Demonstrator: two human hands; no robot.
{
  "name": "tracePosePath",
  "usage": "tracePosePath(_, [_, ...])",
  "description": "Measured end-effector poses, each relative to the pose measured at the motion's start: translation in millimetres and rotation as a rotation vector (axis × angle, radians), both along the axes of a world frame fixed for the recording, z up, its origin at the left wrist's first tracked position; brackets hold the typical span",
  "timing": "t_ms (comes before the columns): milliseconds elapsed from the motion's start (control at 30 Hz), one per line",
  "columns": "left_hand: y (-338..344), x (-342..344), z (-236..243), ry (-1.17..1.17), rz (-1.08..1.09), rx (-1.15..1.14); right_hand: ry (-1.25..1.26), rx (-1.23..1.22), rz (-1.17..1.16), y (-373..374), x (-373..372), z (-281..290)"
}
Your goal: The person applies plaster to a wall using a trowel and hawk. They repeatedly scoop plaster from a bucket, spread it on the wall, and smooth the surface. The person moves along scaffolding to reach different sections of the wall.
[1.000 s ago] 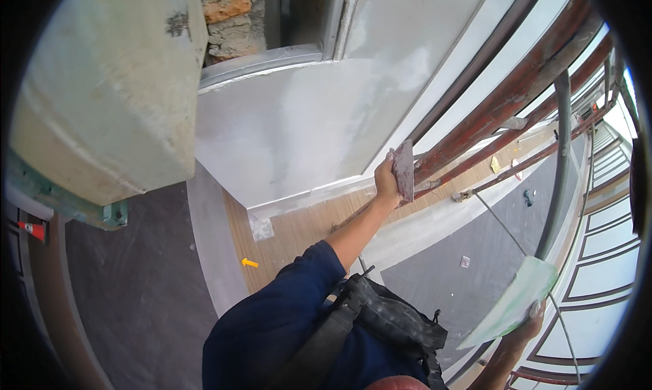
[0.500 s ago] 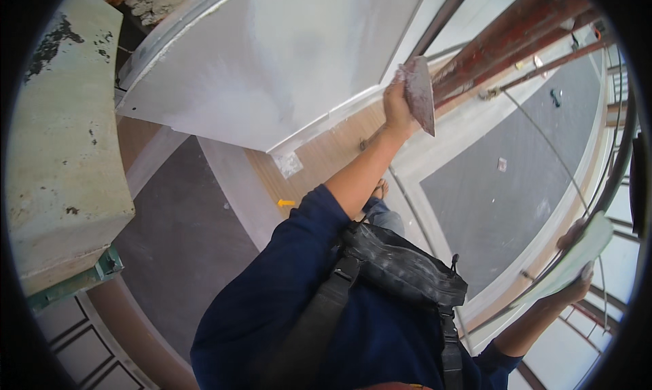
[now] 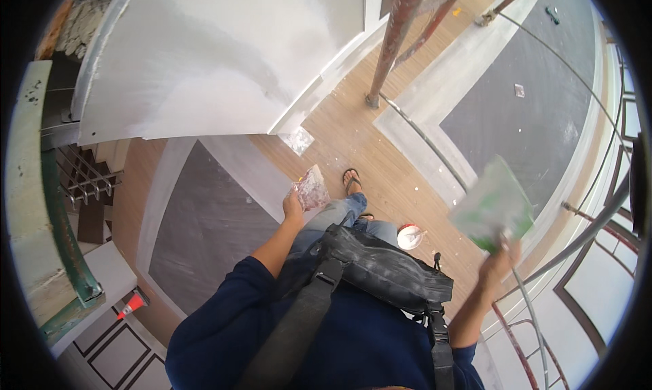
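Note:
My left hand (image 3: 293,208) is closed round a flat putty scraper (image 3: 313,189) with a pale, reddish smeared face, held out in front of my left leg. Over on the right, my right hand (image 3: 501,260) grips the lower edge of a square, whitish translucent board (image 3: 494,198) with green patches. The board is tilted up and slightly blurred; the fingers under it are partly hidden. Ahead of my left hand stands a white-grey wall panel (image 3: 224,64) with cloudy smears on it.
Reddish scaffold poles (image 3: 401,40) stand beyond the panel's right end. A white bucket (image 3: 409,236) with something in it sits on the wood floor by my feet. To the left are a worn green-edged beam (image 3: 66,234) and an orange cone (image 3: 134,302). A black bag (image 3: 387,264) hangs across my front.
My left hand has come down and left with the scraper, away from the poles. My right hand has swung inward from the far right, and the board's broad face now shows. The view has shifted.

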State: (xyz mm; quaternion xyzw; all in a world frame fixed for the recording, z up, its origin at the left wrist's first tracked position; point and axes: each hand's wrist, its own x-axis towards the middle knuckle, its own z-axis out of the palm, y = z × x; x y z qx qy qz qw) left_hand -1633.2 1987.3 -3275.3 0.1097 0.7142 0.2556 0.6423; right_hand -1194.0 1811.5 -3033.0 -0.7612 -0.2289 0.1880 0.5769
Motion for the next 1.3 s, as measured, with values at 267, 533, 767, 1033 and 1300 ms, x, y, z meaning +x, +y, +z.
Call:
tracePosePath(267, [32.7,1.1,-193.9,0.283,-0.803,0.314,0.609,-0.255,0.043,4.1,-67.9,-317.5])
tracePosePath(533, [71.2,42.4,-577.1,0.34,-1.722,0.326,0.736,-0.554,-0.114,-49.3,-120.3,-821.6])
tracePosePath(767, [87.9,-0.5,-899.9,0.241,-1.829,0.521,0.83,-0.525,0.056,-25.3,-147.6,-1116.4])
tracePosePath(1033, [119.6,7.1,-962.2,0.104,-1.935,0.562,0.494,-0.687,0.198,-43.9,-102.4,-1177.7])
tracePosePath(1300, [128.9,32.3,-969.1,0.356,-1.876,1.07,-0.631,-0.684,0.135,-151.0,-8.9,-1158.5])
